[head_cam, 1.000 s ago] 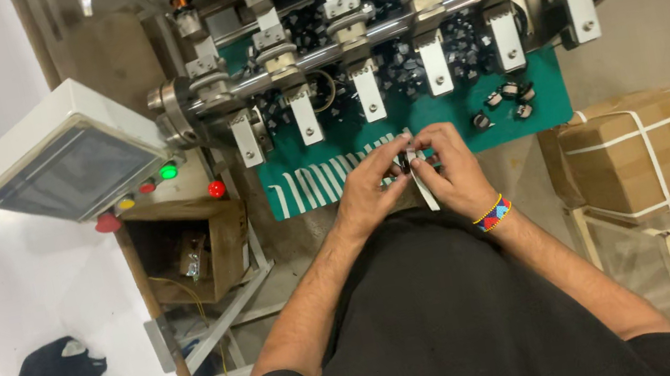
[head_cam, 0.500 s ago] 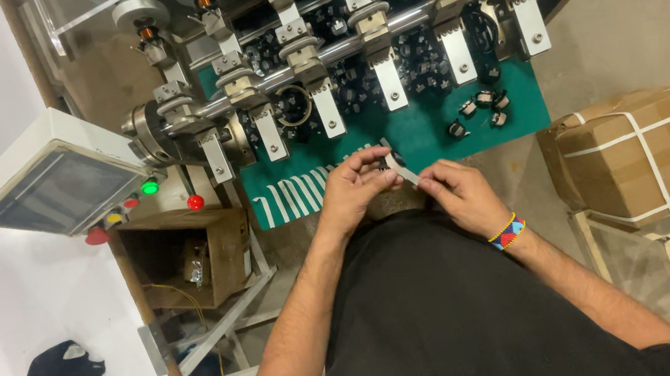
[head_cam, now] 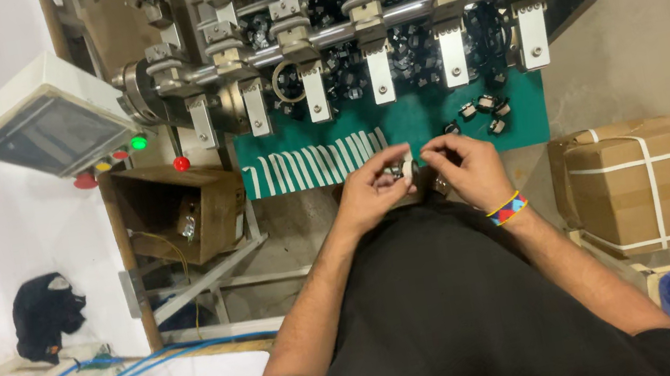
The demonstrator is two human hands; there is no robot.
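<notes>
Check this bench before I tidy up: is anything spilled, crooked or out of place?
Nothing looks spilled or damaged. The white strips lie in a neat row on the green mat; a few small black parts sit loose beside both hands, which pinch a small piece together.

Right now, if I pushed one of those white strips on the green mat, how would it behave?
The white strips look thin and flat, so probably light and floppy. Lying flat on the green mat, they would likely slide, not roll. They lie close side by side, so pushing one may shift its neighbours.
</notes>
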